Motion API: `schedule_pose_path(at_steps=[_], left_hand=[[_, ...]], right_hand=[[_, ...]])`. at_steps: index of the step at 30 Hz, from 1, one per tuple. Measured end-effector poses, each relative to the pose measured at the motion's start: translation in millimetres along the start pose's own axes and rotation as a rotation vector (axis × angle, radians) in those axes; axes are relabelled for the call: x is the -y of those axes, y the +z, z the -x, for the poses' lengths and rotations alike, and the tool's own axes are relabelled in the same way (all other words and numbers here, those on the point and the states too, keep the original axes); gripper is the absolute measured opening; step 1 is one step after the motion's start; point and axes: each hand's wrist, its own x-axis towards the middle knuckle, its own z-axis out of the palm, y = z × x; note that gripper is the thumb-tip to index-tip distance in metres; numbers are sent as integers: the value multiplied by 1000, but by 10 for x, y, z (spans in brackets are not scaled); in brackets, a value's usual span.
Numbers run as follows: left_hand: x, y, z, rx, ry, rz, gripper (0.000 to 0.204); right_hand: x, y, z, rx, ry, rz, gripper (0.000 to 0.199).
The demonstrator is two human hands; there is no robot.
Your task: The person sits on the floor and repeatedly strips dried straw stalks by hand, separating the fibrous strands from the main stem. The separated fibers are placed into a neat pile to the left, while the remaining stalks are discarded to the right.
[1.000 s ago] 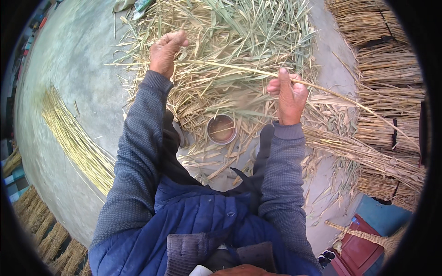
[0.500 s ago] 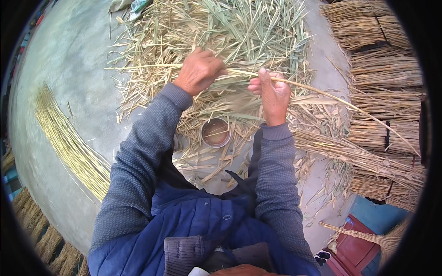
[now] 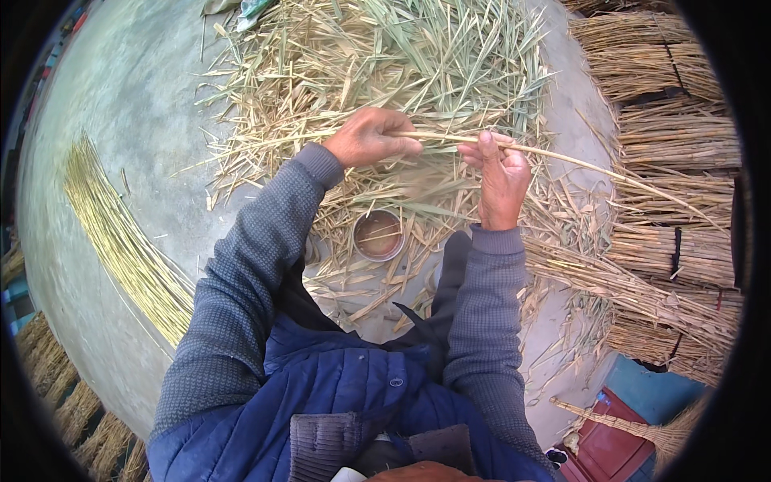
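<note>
One long, thin straw-coloured reed stalk (image 3: 594,167) stretches between my hands, running sideways above the heap. My left hand (image 3: 365,143) is closed around its leafy left part, thumb and fingers pressed together along it. Farther right, my right hand (image 3: 504,181) pinches the same stalk between thumb and fingers, palm turned up. The stalk's right end slopes over the bundles at the right. Beneath both hands spreads a large heap of dry and greenish leaf strips (image 3: 450,56). A round metal bowl (image 3: 378,259) stands close to me, with brownish contents and a thin stalk piece in it.
On the concrete floor (image 3: 144,104) at the left lies a loose sheaf of yellow stalks (image 3: 128,249). Tied reed bundles (image 3: 675,140) are stacked along the right. Another loose reed bunch (image 3: 602,277) lies beside my right forearm. A straw broom (image 3: 618,419) lies over a dark red panel (image 3: 606,450).
Both hands have shifted right and slightly nearer to me, still on the stalk. The stalk's right end now sits higher in view. My left hand has turned, its fingers lying along the stalk.
</note>
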Motion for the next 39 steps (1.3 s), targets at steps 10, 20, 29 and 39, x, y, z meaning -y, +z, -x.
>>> schedule_pose_path(at_steps=[10,20,29,39], left_hand=[[-40,-367,46,-432,-76,449,18],[174,-782,277,-729,48,-990,28],[-40,-484,208,-150,169,-782,15],[-84,-222,171,-93,118,-208,31]], right_hand=[[-54,-111,3,40,36,-49,27],[-72,-178,-80,-21,56,-35,28],[-110,-100,-115,-2,108,-131,34],[-132,69,-40,104,128,-202,28]])
